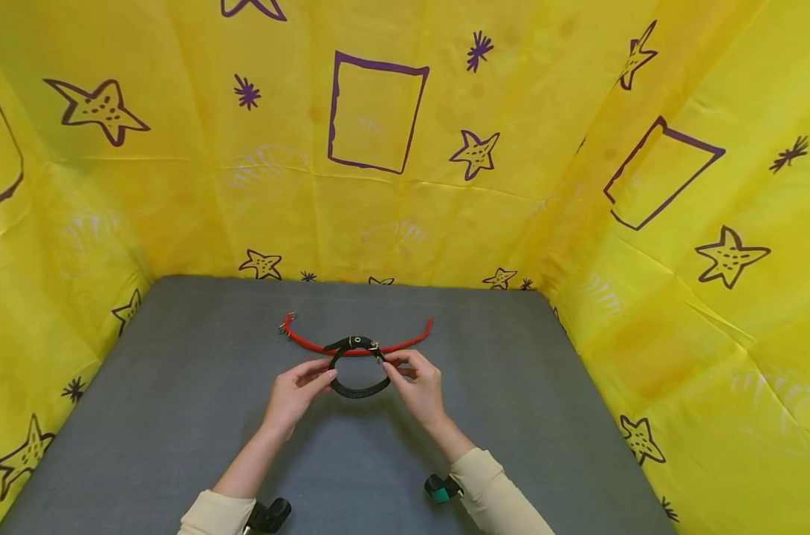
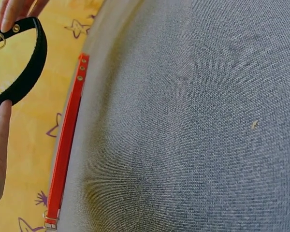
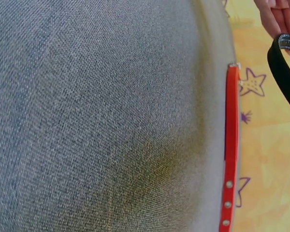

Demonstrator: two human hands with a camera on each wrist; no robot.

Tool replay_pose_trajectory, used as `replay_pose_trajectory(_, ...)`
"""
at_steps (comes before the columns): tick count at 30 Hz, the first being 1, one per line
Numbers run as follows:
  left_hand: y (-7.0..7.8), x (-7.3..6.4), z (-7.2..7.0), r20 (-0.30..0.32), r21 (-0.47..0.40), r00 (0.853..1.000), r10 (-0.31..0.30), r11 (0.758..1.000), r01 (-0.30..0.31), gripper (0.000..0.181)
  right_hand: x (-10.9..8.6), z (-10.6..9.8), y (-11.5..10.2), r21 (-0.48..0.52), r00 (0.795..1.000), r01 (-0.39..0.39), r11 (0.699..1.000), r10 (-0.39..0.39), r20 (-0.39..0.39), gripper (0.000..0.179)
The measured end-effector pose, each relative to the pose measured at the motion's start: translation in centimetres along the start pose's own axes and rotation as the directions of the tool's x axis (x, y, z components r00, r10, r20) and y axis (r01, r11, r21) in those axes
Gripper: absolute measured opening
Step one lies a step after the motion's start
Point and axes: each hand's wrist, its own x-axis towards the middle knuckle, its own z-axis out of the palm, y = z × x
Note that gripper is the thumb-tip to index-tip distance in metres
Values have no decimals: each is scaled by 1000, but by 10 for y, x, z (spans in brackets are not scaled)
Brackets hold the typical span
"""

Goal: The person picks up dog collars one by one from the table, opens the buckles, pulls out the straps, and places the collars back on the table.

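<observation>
Black collar (image 1: 360,394), joined into a ring, is held up off the grey worktop (image 1: 177,416) just below the middle of the head frame. Metal fittings (image 1: 374,345) sit along the top of the ring, and a strap end (image 1: 334,345) juts out to its left. The left hand (image 1: 296,392) pinches the ring's left side between thumb and fingers; the right hand (image 1: 418,383) pinches its right side near the fittings, so each grip is grasping the collar. In the left wrist view the ring shows at the upper left, cut by the frame edge.

Just beyond the ring, a red strap (image 2: 67,140) lies in a shallow curve across the worktop, with a metal buckle (image 2: 50,221) at its left end in the head frame and three eyelets (image 2: 80,78) near the other. Beige sleeves (image 1: 218,514) enter at the bottom of the head frame, a small dark device (image 1: 271,514) at each wrist. Yellow cloth (image 1: 405,208), drawn with purple starfish (image 1: 97,111), fills the top and both sides.
</observation>
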Motion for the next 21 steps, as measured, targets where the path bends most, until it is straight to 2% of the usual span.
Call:
replay_pose_trajectory(7, -1, -1, -2, -11, 48, 1000, 29, 998, -29, 39, 2, -3, -1, 11, 999, -33, 999, 32, 36, 14)
replay_pose_trajectory(13, 2, 1, -2, -18, 87, 997, 80, 993, -78, 39, 11, -8, -4, 28, 988, -131, 991, 128, 87, 15)
replay_pose_trajectory(16, 4, 1, -3, -18, 134, 994, 110, 985, -107, 38, 15, -10, -7, 55, 981, -157, 986, 149, 120, 18)
replay_pose_trajectory(21, 6, 1, -6, -13, 254, 988, 155, 956, -146, 37, 19, -11, -9, 61, 980, -127, 990, 116, 160, 22)
